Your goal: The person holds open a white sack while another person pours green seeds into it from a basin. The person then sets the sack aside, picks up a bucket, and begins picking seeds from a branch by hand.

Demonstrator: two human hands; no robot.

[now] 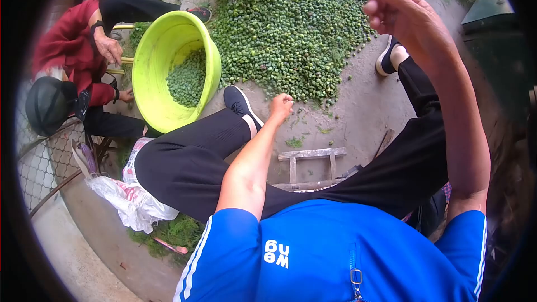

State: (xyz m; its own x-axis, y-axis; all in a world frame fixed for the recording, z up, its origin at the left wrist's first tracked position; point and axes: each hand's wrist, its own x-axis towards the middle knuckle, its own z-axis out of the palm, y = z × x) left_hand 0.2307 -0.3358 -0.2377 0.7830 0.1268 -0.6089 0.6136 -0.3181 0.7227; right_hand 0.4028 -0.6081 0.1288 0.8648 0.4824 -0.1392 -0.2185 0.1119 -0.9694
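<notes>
A broad heap of small round green cones or fruits (296,39) covers the ground in front of me. My left hand (281,108) is low at the heap's near edge, with its fingers pinched together; what they hold, if anything, is too small to name. Raised above the heap's right side is my right hand (400,14), its fingers loosely bent and somewhat apart, with nothing visible in them. A yellow-green plastic tub (211,67) stands tilted left of the heap, with more of the green pieces (188,81) inside.
A person in a red top and dark cap (50,105) sits left of the tub. A small wooden frame (311,154) lies between my legs. White plastic bags (131,201) and green sprigs (176,235) lie at lower left. A dark green container (489,19) stands at right.
</notes>
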